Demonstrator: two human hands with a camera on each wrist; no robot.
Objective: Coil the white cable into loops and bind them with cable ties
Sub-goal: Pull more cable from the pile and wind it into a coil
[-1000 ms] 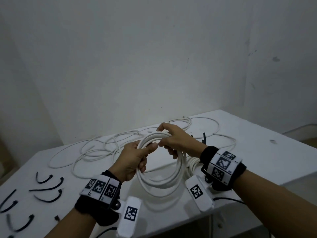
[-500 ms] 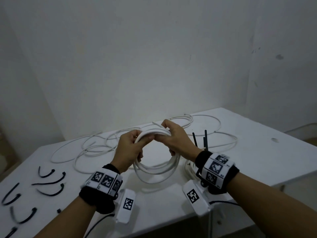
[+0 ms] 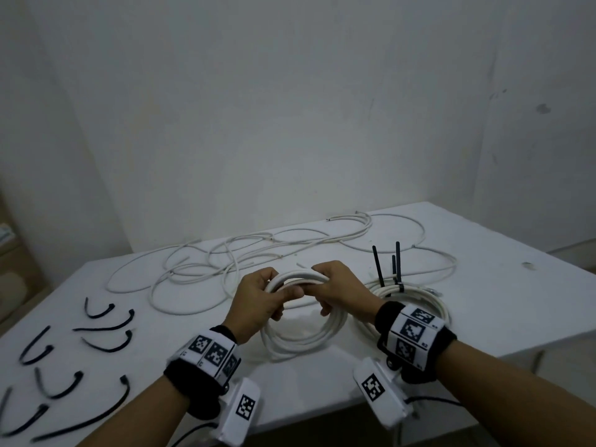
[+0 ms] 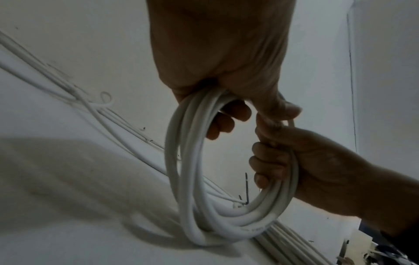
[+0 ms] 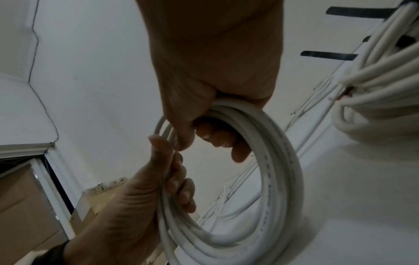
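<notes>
A coil of white cable (image 3: 303, 341) stands upright in front of me, its bottom at the white table (image 3: 483, 304). My left hand (image 3: 280, 296) grips the top left of the coil (image 4: 181, 161), fingers curled through the loops. Beside it, my right hand (image 3: 325, 293) grips the top right of the coil (image 5: 278, 161), and the two thumbs meet at the top. Several black cable ties (image 3: 106, 327) lie loose on the table at the left. No tie is seen on the held coil.
Loose white cables (image 3: 225, 262) sprawl across the back of the table. A second white coil (image 3: 416, 296), bound with black ties (image 3: 387, 262) that stick upward, lies just right of my right wrist. The table's front edge is near my forearms. A wall stands behind.
Both hands have kept their grip and drawn closer together at the coil's top. The coil looks tighter and sits lower, at the table.
</notes>
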